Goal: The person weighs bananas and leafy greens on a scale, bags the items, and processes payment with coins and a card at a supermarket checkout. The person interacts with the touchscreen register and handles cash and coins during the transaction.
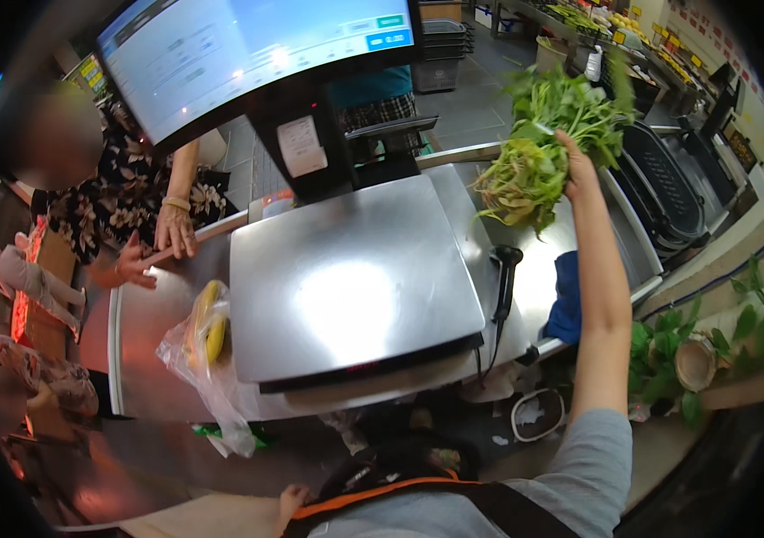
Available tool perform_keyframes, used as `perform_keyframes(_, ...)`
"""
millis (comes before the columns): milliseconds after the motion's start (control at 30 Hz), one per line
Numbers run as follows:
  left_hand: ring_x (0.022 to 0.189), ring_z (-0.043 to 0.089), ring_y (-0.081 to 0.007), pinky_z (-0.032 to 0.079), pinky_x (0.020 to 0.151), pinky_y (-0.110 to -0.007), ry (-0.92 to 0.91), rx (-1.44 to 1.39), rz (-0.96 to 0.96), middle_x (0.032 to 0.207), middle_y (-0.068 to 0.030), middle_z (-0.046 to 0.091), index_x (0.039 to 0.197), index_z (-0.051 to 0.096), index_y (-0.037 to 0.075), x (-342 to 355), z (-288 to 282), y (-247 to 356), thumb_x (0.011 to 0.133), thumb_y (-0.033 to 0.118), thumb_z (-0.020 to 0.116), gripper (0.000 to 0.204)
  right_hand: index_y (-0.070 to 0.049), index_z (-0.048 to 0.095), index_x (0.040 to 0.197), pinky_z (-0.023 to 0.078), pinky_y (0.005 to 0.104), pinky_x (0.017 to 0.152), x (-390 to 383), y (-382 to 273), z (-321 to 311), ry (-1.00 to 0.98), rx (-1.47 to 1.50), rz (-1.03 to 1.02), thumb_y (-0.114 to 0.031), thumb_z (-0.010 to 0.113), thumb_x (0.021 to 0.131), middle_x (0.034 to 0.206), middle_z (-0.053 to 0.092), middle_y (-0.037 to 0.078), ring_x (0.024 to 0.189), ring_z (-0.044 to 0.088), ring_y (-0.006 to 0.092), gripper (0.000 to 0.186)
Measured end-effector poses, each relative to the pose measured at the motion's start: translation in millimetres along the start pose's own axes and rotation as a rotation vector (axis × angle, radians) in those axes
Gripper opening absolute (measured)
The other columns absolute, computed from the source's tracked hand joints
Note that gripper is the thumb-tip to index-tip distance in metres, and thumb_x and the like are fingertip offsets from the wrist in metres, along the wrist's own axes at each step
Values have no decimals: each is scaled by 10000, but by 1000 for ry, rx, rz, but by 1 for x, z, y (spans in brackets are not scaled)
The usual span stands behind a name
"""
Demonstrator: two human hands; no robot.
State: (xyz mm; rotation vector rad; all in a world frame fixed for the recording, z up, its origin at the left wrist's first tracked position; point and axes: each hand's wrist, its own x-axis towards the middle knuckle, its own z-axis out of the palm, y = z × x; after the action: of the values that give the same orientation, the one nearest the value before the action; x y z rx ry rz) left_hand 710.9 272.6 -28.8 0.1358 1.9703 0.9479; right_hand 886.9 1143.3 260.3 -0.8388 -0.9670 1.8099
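A bunch of leafy greens point(570, 117) is gripped in my right hand point(579, 170), my arm stretched out over the far right of the metal counter. Some of its lower leaves look yellowish. Low in the picture, close to my body, my left hand point(294, 498) shows only in part, and its fingers cannot be made out. The flat steel plate of a scale point(355, 278) lies between me and the screen. Left of the scale, a clear plastic bag with yellow bananas point(213, 332) rests on the counter.
A black handheld scanner point(505, 278) stands right of the scale, near a blue cloth point(566, 300). A large screen point(256, 54) rises behind the scale. Across the counter at left is a person point(113, 197) with hands at its edge. Black baskets point(664, 184) are stacked at right.
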Motion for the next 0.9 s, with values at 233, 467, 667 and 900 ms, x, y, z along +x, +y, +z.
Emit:
perform_keyframes(233, 709, 627, -202, 497, 649, -317, 22, 183, 73, 785, -114, 650, 952, 612, 4, 43, 5, 75, 783, 231, 633, 284, 5, 556, 1095, 467, 290, 789, -205, -66, 89, -101, -382, -508, -236, 683, 774, 1060, 587, 79, 926, 579, 163, 421)
perform_keyframes(467, 837, 623, -256, 485, 738, -331, 298, 150, 429, 885, -147, 642, 976, 617, 22, 39, -14, 131, 772, 217, 636, 283, 22, 527, 1135, 436, 298, 788, -250, -47, 171, -310, -834, -842, -202, 683, 771, 1010, 611, 93, 878, 566, 173, 455)
perform_keyframes(667, 822, 620, -199, 479, 729, -289, 349, 27, 530, 895, -120, 650, 988, 613, 4, 34, -14, 157, 790, 170, 629, 258, -24, 620, 943, 446, 334, 747, -221, 12, 184, -311, -1288, -956, -247, 762, 706, 869, 615, 42, 779, 520, 165, 354)
perform_keyframes(900, 774, 634, -222, 483, 686, -307, 387, -32, 398, 822, -142, 650, 937, 626, -9, 35, 0, 102, 773, 169, 624, 242, -43, 535, 1089, 424, 403, 828, -219, 34, 193, -625, -1275, -1497, -53, 721, 596, 1017, 555, 175, 926, 526, 350, 526)
